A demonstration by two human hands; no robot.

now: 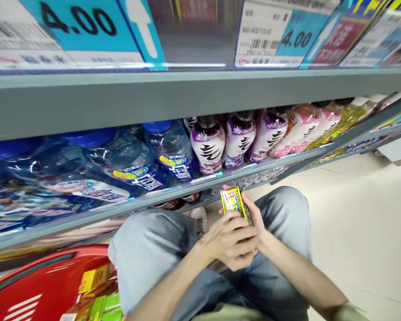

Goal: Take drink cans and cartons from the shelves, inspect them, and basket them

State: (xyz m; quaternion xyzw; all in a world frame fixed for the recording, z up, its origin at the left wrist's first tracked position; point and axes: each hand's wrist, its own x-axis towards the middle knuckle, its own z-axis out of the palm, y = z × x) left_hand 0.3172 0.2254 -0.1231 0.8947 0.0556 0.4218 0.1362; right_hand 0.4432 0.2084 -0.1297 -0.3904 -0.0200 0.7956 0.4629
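Note:
Over my bent knees, both hands close round a small yellow-and-black carton (232,200) with printed lettering. My left hand (232,240) wraps its fingers across the lower front, hiding that part. Along the right side and behind it, my right hand (256,216) grips the carton, with some of its fingers covered by the left hand. The carton's upper end is tilted toward the lower shelf. Just beyond it stand dark bottles with white-and-purple labels (207,147).
Large blue-capped bottles (133,162) fill the shelf's left part; pink-labelled bottles (304,127) stand further right. A grey shelf edge (194,89) with price tags (76,31) runs above. A red basket (30,285) holding several packaged goods sits at my left knee. Pale floor (357,223) lies right.

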